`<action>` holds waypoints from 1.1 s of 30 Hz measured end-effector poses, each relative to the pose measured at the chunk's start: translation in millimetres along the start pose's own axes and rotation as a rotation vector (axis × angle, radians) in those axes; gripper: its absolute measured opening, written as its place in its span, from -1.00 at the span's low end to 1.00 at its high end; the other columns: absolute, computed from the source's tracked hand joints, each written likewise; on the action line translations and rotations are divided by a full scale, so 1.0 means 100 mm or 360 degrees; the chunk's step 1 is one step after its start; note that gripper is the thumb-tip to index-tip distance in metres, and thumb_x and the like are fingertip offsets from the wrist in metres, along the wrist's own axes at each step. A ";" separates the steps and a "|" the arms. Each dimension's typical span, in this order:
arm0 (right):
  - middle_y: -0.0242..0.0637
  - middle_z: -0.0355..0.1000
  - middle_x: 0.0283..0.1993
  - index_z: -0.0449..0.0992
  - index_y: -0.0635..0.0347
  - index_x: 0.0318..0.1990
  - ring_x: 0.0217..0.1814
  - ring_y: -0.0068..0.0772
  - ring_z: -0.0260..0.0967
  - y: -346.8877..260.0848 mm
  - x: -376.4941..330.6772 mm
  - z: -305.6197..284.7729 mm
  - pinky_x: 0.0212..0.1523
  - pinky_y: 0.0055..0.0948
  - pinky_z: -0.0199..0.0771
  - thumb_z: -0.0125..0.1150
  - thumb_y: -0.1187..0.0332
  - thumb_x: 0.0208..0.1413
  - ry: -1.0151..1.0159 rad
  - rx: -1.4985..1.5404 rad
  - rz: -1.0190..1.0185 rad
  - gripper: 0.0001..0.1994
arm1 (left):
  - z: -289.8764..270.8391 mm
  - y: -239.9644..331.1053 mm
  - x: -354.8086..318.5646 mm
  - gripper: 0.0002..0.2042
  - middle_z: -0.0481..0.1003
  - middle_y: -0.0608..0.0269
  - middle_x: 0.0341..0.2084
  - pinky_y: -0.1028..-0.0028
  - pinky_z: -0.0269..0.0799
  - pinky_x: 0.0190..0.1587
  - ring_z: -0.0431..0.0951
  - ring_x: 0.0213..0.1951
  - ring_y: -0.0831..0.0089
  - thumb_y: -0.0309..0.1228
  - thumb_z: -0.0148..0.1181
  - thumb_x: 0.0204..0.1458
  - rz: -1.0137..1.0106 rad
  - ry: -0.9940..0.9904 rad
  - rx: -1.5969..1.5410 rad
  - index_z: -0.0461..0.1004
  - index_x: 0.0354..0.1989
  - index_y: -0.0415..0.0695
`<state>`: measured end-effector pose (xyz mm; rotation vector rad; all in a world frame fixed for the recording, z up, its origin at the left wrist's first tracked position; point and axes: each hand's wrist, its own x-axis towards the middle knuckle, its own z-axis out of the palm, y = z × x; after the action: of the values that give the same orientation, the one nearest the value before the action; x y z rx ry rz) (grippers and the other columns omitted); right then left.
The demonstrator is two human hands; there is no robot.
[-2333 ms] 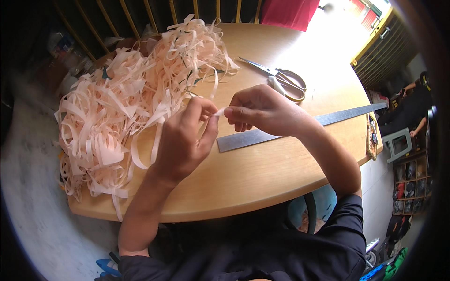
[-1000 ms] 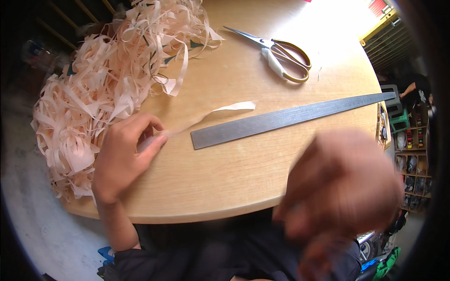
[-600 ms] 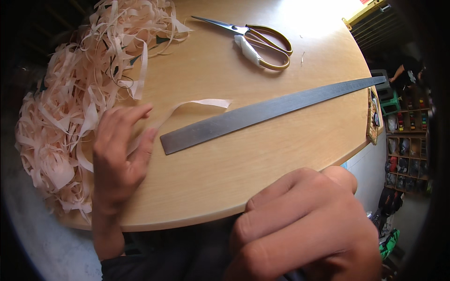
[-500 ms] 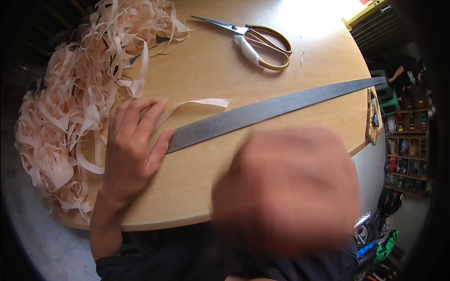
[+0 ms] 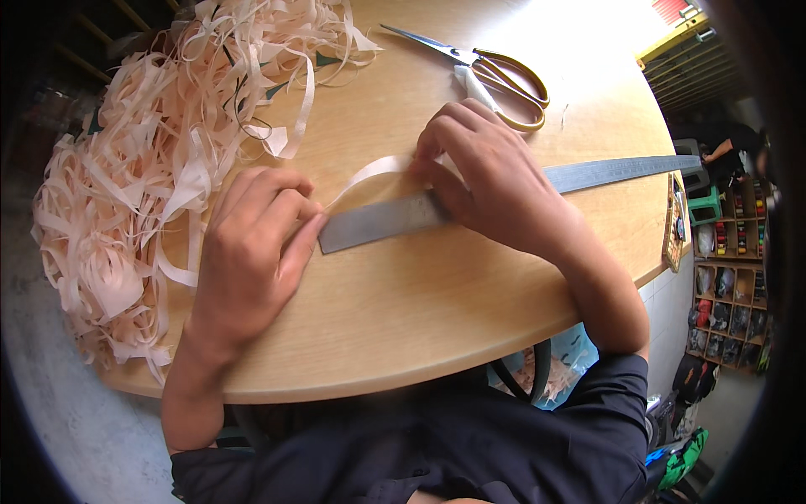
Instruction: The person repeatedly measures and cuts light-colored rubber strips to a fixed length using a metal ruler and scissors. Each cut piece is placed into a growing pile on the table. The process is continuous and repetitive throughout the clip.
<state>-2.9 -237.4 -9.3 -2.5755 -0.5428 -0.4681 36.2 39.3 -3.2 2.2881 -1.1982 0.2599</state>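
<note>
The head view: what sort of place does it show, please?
Probably a small workshop: a heap of pale pink strips, scissors and a long metal ruler lie on the wooden table.

Big wood-look table takes up most of the view, front edge curved (fisheye bends it). V. bright light washes out its far R part. Yellow frame w/ dark bars, upper R; more yellow bars upper L, dim. L side: mottled pale-grey surface, floor or wall unclear. R side: pale floor tiles, wooden rack w/ 2+ rows of small compartments, green stool nr. it.
</note>
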 end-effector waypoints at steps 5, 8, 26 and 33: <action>-0.42 0.57 -0.29 0.54 0.22 -0.17 -0.18 -0.59 0.54 -0.07 -0.01 -0.29 -0.19 -0.52 0.44 0.38 0.46 0.25 -0.0421 0.0817 0.0546 -0.88 | -0.10 0.05 -0.05 -0.79 0.57 0.11 -0.36 0.21 0.48 -0.23 0.61 -0.29 0.10 -0.68 0.39 -0.08 -0.0119 0.0075 -0.0009 0.51 -0.27 -0.24; -0.41 0.58 -0.38 0.59 0.27 -0.18 -0.30 -0.64 0.53 -0.13 -0.02 -0.40 -0.29 -0.56 0.46 0.47 0.43 0.19 -0.0592 0.1099 0.0830 -0.84 | -0.17 0.08 -0.08 -0.78 0.52 0.11 -0.43 0.21 0.46 -0.31 0.57 -0.37 0.09 -0.71 0.35 -0.13 -0.0134 0.0005 -0.0089 0.48 -0.32 -0.22; -0.41 0.58 -0.46 0.70 0.32 -0.28 -0.49 -0.83 0.37 -0.23 -0.04 -0.26 -0.51 -0.70 0.27 0.55 0.40 0.12 -0.0395 0.0704 0.0973 -0.83 | -0.33 0.03 -0.20 -0.76 0.60 0.11 -0.27 0.30 0.48 -0.39 0.62 -0.33 0.22 -0.61 0.43 -0.08 0.0231 0.0010 0.0349 0.66 -0.19 -0.24; -0.39 0.56 -0.50 0.67 0.35 -0.33 -0.48 -0.71 0.41 -0.21 -0.11 -0.19 -0.46 -0.57 0.39 0.56 0.37 0.11 -0.0308 0.0573 0.0888 -0.79 | -0.37 -0.06 -0.48 -0.75 0.54 0.16 -0.31 0.41 0.35 -0.49 0.54 -0.41 0.32 -0.54 0.34 -0.10 0.0571 -0.0105 0.0781 0.65 -0.19 -0.28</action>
<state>-26.4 -232.9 10.2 -2.2919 0.0462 0.0676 15.6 96.1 5.8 2.4787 -1.7342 0.6805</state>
